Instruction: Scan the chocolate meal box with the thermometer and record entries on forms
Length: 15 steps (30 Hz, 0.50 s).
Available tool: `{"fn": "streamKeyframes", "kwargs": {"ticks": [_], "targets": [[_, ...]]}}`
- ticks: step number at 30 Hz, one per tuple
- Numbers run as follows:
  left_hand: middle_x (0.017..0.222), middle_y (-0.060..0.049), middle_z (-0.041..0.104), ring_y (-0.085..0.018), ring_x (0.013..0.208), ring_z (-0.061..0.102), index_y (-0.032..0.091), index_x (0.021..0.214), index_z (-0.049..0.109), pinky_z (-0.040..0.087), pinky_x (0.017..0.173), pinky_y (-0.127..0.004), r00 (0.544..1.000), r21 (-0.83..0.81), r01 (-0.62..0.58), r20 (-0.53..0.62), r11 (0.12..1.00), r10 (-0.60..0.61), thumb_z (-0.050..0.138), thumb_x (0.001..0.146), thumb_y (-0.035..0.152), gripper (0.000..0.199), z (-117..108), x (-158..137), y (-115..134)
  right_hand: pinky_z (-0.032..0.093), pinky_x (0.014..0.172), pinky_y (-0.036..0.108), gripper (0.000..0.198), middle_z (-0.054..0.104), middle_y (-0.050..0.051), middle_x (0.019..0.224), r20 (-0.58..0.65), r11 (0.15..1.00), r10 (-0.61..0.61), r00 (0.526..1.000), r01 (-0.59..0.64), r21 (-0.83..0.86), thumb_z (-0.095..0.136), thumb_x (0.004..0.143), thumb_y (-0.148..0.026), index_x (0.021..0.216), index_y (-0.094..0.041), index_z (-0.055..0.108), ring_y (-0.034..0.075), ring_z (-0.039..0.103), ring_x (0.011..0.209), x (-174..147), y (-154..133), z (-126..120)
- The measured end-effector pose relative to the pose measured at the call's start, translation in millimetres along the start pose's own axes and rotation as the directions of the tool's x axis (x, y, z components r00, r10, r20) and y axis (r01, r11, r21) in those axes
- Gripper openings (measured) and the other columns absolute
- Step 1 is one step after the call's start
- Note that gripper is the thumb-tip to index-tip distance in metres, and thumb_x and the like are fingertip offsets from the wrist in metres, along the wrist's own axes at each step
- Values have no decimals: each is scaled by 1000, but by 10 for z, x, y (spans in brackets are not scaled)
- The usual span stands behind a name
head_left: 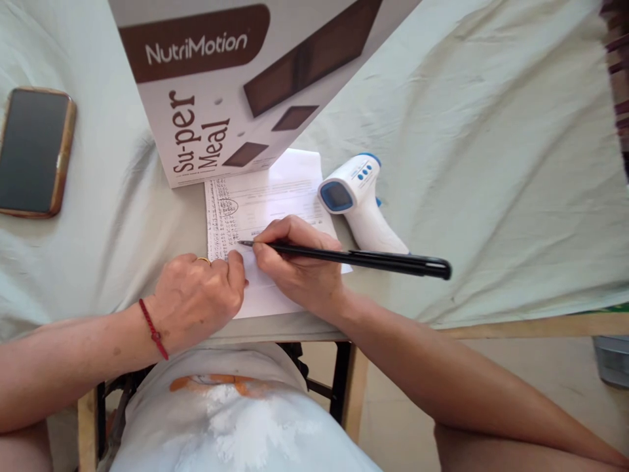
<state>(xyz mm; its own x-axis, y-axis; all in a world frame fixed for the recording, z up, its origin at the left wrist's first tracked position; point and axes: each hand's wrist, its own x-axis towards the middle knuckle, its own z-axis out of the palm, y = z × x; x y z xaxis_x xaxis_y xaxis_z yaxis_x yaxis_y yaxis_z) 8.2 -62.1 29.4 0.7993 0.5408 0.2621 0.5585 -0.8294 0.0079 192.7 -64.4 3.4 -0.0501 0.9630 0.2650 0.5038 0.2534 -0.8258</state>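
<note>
A sheet of paper [295,183] lies near the table's front edge, with rows of small handwriting and one circled spot along its left side. My right hand [299,262] grips a black pen [363,257] between thumb and fingers, its tip at the written rows. The pen's back end points right. My left hand [201,295] rests on the paper's lower left corner with its fingers curled into a loose fist; a ring and a red cord bracelet show on it. Just right of the paper lies a white and blue infrared thermometer [363,203], its small screen dark.
A tall NutriMotion box [206,118] stands behind the paper and covers its far edge. At the far left lies a phone [34,151] in a brown case, screen dark. A pale wrinkled cloth [481,164] covers the table, whose wooden edge [540,326] shows at front right.
</note>
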Motion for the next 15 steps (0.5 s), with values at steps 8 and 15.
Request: {"fn": "streamKeyframes", "kwargs": {"ticks": [8, 15], "targets": [[57, -1, 64, -16, 42, 59, 4, 96, 70, 41, 41, -29, 1000, 10, -2, 6, 1000, 2, 48, 93, 5, 22, -6, 4, 3, 43, 50, 27, 12, 57, -4, 57, 5, 997, 51, 999, -51, -61, 57, 76, -18, 66, -24, 55, 12, 49, 51, 7, 4, -14], [57, -5, 64, -19, 45, 62, -3, 104, 69, 42, 44, -30, 999, 3, 1, 49, 1000, -1, 61, 99, 35, 39, -17, -7, 7, 41, 49, 25, 14, 56, -6, 56, 2, 1000, 10, 1000, -10, -29, 58, 77, -15, 68, -24, 54, 10, 48, 49, -3, 1, 3]]}}
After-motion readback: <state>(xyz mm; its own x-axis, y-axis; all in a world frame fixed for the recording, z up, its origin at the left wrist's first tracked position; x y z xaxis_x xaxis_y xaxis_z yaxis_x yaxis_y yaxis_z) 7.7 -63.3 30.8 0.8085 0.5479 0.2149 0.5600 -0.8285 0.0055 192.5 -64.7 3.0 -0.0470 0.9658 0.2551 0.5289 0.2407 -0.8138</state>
